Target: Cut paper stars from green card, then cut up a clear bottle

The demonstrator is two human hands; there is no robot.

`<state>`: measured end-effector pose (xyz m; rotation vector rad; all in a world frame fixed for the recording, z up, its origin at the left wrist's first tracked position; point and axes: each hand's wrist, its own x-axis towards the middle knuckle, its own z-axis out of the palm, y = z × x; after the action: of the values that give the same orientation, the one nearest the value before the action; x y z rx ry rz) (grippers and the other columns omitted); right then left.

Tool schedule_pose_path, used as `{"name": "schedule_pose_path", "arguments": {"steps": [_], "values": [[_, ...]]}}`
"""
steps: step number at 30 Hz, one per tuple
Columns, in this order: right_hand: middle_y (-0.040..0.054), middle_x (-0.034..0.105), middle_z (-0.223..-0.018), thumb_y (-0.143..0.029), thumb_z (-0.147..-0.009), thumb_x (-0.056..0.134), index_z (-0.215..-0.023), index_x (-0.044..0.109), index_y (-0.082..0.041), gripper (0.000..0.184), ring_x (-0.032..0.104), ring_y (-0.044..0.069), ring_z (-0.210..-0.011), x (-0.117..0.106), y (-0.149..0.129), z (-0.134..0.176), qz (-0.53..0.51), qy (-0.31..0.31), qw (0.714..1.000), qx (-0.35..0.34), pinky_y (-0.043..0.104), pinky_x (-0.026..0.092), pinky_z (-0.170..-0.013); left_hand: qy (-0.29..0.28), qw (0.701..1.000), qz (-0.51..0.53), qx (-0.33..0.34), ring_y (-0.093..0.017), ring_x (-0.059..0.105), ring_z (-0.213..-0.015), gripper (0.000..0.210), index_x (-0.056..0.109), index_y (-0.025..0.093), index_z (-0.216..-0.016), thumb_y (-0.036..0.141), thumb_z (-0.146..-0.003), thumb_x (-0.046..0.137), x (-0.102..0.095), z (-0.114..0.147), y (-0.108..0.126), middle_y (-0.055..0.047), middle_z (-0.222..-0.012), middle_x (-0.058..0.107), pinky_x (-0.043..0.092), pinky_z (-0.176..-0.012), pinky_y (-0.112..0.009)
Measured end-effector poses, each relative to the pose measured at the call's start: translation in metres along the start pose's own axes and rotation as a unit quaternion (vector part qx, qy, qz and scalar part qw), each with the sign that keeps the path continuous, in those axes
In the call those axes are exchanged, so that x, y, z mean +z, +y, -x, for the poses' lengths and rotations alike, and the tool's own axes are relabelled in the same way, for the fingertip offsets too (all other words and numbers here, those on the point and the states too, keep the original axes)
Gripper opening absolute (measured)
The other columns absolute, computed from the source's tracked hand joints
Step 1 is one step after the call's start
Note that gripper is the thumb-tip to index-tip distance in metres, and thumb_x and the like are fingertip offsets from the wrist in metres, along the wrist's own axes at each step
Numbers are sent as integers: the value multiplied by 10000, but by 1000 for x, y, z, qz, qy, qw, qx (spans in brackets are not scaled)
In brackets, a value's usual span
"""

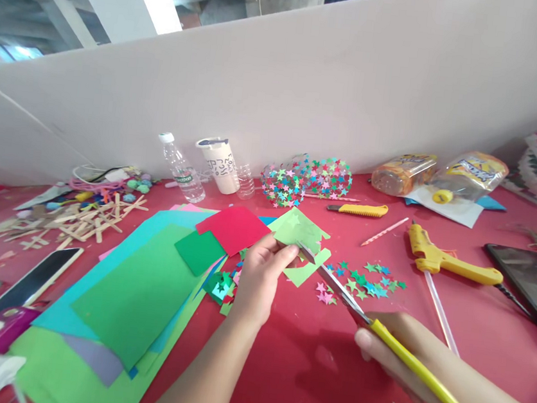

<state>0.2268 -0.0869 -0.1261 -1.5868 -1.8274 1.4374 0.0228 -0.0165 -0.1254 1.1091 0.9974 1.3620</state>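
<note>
My left hand pinches a light green sheet of paper whose lower right side is cut into a ragged edge. Yellow-handled scissors are in my right hand, their metal blades reaching up and left onto the paper beside my left thumb. A cut strip of the same green hangs at the sheet's lower edge. Small paper stars in green, blue and pink lie on the red table beyond the blades. Green scraps sit left of my left wrist.
Stacked coloured sheets cover the left side. Behind stand a water bottle, a white tumbler and star-covered bottles. A yellow utility knife, glue gun and black tablet-like device lie right; wooden sticks lie left.
</note>
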Motion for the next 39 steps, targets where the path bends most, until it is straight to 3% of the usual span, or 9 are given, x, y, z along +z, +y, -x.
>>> {"name": "schedule_pose_path", "arguments": {"steps": [8, 13, 19, 25, 30, 39], "values": [[-44, 401, -552, -797, -748, 438, -624, 502, -201, 612, 349, 104, -484, 6, 7, 4, -19, 56, 997, -43, 210, 346, -436, -7, 1000, 14, 6, -101, 563, -620, 67, 691, 180, -714, 246, -726, 697, -1, -2, 1, 23, -624, 625, 444, -618, -200], [-54, 357, -514, -777, -803, 367, -597, 410, -206, 609, 334, 95, -469, -1, 3, 0, 2, -7, 999, -37, 203, 295, -417, -15, 1000, 23, 1, -86, 557, -622, 68, 711, 191, -774, 242, -729, 702, -1, -2, 1, 28, -657, 644, 446, -622, -186], [-73, 334, -497, -752, -830, 357, -634, 345, -219, 568, 304, 67, -387, -1, 5, -3, -13, -59, 998, 20, 192, 267, -364, -8, 1000, 17, 5, -99, 565, -611, 67, 699, 181, -737, 247, -721, 706, -2, -3, 1, 21, -641, 640, 461, -629, -208], [-76, 330, -510, -732, -832, 403, -639, 344, -216, 554, 298, 61, -405, -1, 5, -3, -14, -60, 997, 44, 184, 269, -378, -3, 1000, 9, 4, -116, 578, -638, 77, 694, 178, -726, 254, -718, 704, -2, -3, 1, 6, -649, 641, 473, -639, -217], [-66, 358, -515, -712, -835, 434, -606, 350, -205, 562, 308, 61, -426, -1, 6, -5, -14, -34, 999, 19, 191, 236, -397, 4, 1000, 9, 3, -123, 570, -625, 81, 693, 177, -710, 257, -702, 710, -1, -3, 1, 3, -636, 633, 474, -623, -224], [-76, 333, -498, -695, -846, 434, -614, 338, -210, 547, 291, 58, -407, -2, 4, -4, -15, -45, 998, 41, 191, 223, -388, -19, 999, 34, 1, -81, 544, -615, 53, 700, 183, -743, 236, -741, 697, -1, -3, 0, 27, -642, 624, 442, -615, -176]]}}
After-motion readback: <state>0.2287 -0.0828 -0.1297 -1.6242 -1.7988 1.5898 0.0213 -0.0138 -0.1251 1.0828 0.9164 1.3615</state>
